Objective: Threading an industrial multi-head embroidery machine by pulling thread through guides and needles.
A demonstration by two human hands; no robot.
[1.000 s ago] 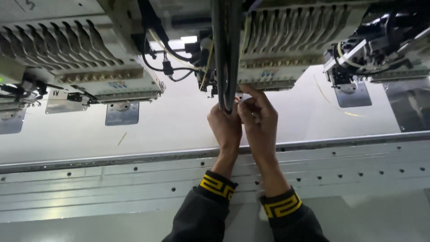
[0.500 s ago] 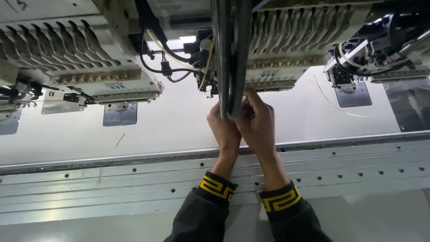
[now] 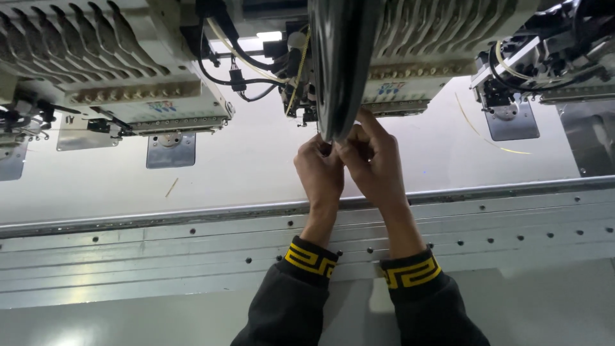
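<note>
A dark, glossy, curved machine part (image 3: 339,64) hangs from the embroidery head (image 3: 416,57) above the pale tabletop (image 3: 243,160). Both hands meet at its lower tip: the left hand (image 3: 319,172) and right hand (image 3: 375,163) have fingers curled closed, pinching something too small to make out. A silver perforated rail (image 3: 160,250) runs beneath the wrists.

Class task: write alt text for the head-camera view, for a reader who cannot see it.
Two hands, left hand and right hand, meet fingertip to fingertip under a dark curved machine part of an embroidery machine head, above pale fabric and a metal rail.
</note>
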